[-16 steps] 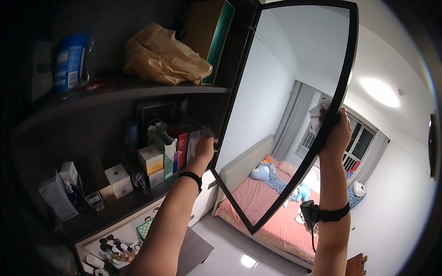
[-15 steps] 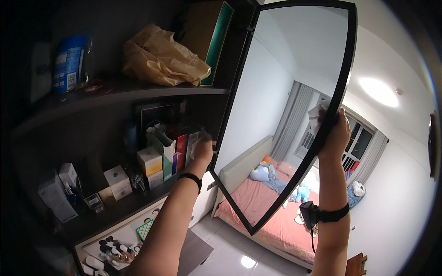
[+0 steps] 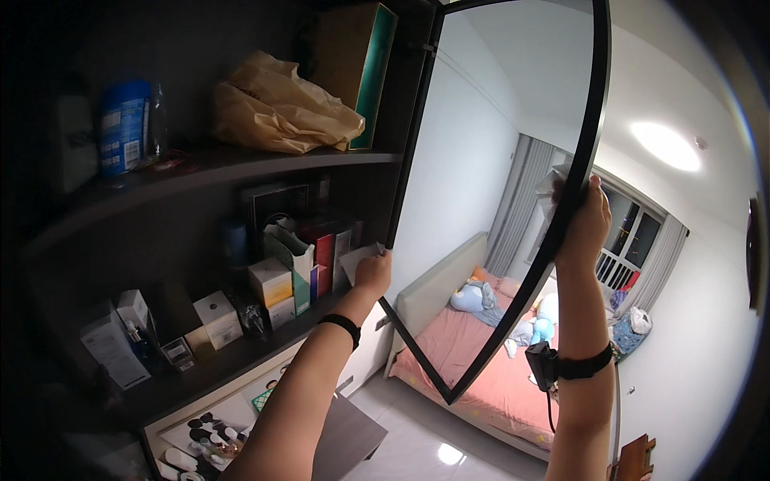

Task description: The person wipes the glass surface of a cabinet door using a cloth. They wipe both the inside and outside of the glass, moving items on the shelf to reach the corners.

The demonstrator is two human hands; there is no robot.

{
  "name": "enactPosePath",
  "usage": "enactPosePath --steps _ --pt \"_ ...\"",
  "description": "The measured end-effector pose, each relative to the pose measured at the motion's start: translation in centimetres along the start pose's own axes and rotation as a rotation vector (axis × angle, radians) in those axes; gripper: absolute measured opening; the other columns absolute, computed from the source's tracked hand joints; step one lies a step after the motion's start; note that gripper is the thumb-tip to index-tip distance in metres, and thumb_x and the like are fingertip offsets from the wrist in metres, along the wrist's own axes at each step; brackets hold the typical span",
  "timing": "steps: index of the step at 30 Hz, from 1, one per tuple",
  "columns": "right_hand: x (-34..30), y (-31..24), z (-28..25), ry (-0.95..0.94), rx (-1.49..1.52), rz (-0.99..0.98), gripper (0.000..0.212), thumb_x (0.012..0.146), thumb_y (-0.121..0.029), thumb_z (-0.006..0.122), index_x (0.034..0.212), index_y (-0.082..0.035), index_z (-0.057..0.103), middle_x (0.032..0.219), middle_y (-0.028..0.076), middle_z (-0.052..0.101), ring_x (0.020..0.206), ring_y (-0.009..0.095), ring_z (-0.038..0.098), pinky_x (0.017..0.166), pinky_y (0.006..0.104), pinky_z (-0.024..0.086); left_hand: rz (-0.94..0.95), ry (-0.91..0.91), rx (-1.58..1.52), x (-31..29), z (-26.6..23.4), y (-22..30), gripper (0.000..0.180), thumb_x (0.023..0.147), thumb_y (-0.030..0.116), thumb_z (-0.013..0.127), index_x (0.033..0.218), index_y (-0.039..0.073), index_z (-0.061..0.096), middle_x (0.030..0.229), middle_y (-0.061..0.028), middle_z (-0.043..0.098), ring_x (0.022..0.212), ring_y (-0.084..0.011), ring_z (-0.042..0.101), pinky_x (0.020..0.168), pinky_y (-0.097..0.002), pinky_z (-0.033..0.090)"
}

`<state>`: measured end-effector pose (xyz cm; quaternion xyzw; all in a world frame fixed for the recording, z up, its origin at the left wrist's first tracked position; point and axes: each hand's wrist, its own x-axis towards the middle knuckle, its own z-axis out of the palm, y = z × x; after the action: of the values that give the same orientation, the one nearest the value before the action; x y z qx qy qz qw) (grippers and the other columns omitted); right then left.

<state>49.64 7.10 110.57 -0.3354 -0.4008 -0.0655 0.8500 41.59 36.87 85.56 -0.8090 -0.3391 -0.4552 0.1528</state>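
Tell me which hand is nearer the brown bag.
Left: your left hand is below and right of the brown bag; your right hand is farther right, at the mirror.

Ceiling [image 3: 634, 56]: white, with a small round fixture [image 3: 700, 143]
Lamp [image 3: 666, 146]: bright, on the ceiling beside that fixture
Wall [image 3: 690, 321]: pale and plain at the right
Window [image 3: 646, 240]: dark panes, white railing [image 3: 616, 269] low down, grey curtain [image 3: 670, 250] alongside
Floor [image 3: 409, 421]: glossy light tiles, catching a bright reflection
Bed [image 3: 513, 389]: pink sheet, pale headboard [image 3: 437, 280]
Shelving [image 3: 224, 170]: dark, dimly lit, at the left
Wooden furniture [image 3: 634, 461]: brown, lower right, partly in view
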Motion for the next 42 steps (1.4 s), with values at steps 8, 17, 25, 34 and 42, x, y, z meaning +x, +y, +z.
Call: enactPosePath --steps 8,17,25,34,42 --pt "1.3 1.5 -1.4 0.08 -0.114 -0.142 0.036 0.095 -0.034 0.043 0.077 -0.005 0.057 0.064 -0.001 0.051 0.055 0.008 0.046 0.051 0.0213 0.037 -0.809 -0.293 -1.63 3.9 -8.4 -1.0 0.018 0.09 0.016 0.046 0.101 0.006 0.055 0.092 -0.0046 0.06 0.083 -0.017 0.06 0.075 -0.0313 0.049" --pt "4.7 1.0 -2.5 -0.058 0.013 0.078 0.034 0.092 -0.035 0.048 0.08 -0.005 0.058 0.067 0.0 0.051 0.056 0.008 0.046 0.052 0.0225 0.038 -0.635 -0.387 -1.625 5.9 -16.3 1.5 0.02 0.09 0.014 0.047 0.106 0.006 0.054 0.094 -0.005 0.06 0.083 -0.0155 0.06 0.074 -0.0316 0.05" --pt "6.8 -3.3 1.4 -0.189 -0.381 -0.099 0.045 0.086 -0.05 0.052 0.08 -0.005 0.055 0.059 0.0 0.048 0.051 0.008 0.048 0.051 0.0238 0.043 -0.482 -0.154 -1.536 10.7 -18.4 0.1 0.016 0.087 0.013 0.052 0.095 0.003 0.061 0.085 -0.0026 0.062 0.074 -0.0109 0.058 0.067 -0.0252 0.047" --pt "7.5 -2.9 1.7 -0.153 -0.5 -0.338 0.03 0.08 -0.036 0.063 0.082 -0.006 0.056 0.066 0.0 0.05 0.06 0.008 0.047 0.06 0.0234 0.04 -0.542 -0.096 -1.341 10.3 -20.6 2.2 0.018 0.086 0.013 0.053 0.097 0.001 0.061 0.085 -0.003 0.062 0.072 -0.0112 0.058 0.063 -0.0267 0.049" --pt "9.8 -4.8 3.3 -0.171 -0.77 -0.199 0.045 0.074 -0.043 0.066 0.089 -0.002 0.058 0.076 0.008 0.059 0.069 0.016 0.056 0.067 0.0291 0.045 -0.379 0.042 -1.126 12.2 -21.8 2.4 0.019 0.085 0.015 0.055 0.094 -0.001 0.061 0.08 -0.0039 0.062 0.071 -0.0122 0.058 0.063 -0.0264 0.046"
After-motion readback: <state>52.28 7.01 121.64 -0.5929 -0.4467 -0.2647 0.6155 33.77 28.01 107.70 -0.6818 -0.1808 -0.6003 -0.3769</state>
